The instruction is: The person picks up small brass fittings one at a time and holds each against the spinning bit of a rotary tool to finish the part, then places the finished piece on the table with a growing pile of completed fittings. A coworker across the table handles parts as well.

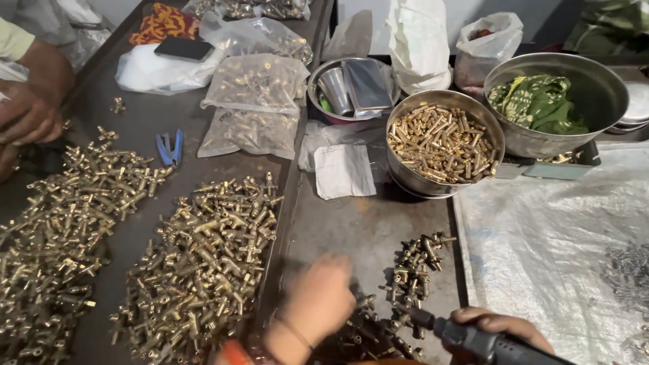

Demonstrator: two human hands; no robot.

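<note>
A: Brass fittings (414, 270) on counter (358, 230), twelve o'clock of right hand (493, 323) clenched round black power tool (473, 341).
B: Left hand (318, 301) blurred, cannot tell its grip. Fittings: hard, dense, slick; pinch the stem.

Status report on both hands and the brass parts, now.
Left hand blurred, over the small pile of brass fittings. Right hand gripping the black power tool. Another person's hand at the far left, well apart.

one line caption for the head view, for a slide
Left hand blurred over small brass fittings, right hand gripping a dark power tool, beside a steel bowl of brass parts.
</note>
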